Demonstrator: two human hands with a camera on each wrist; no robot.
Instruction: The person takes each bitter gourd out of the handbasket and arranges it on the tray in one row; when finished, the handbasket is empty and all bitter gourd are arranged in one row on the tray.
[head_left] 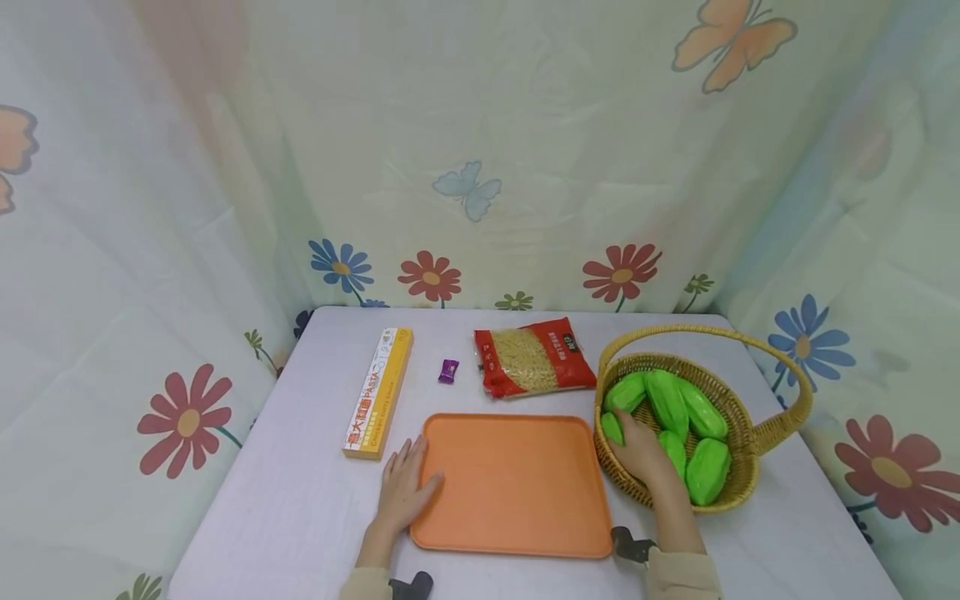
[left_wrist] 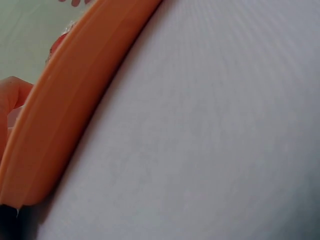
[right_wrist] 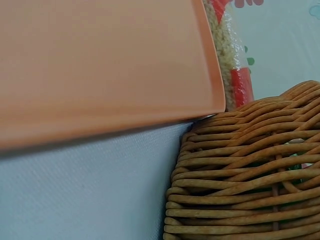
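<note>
My left hand (head_left: 403, 490) lies at the left edge of the orange tray (head_left: 513, 483), fingers extended and the thumb over the rim. In the left wrist view, part of that hand (left_wrist: 15, 97) shows behind the tray's side (left_wrist: 75, 105). My right hand (head_left: 641, 450) reaches into the wicker basket (head_left: 742, 492). Between its thumb and fingers is a bright green, glossy oblong piece (head_left: 612, 428), partly covered by the hand. Several similar green pieces (head_left: 666, 402) lie around it in the basket. The right wrist view shows the basket's woven side (right_wrist: 250, 175) but not the hand.
A yellow-and-white pasta box (head_left: 378, 392) lies left of the tray. Behind the tray are a small purple-wrapped sweet (head_left: 448, 371) and a red bag of pasta (head_left: 532, 358). The basket's tall handle (head_left: 795, 417) arches over its far right side. Flowered curtains (head_left: 480, 108) enclose the white table (head_left: 300, 500).
</note>
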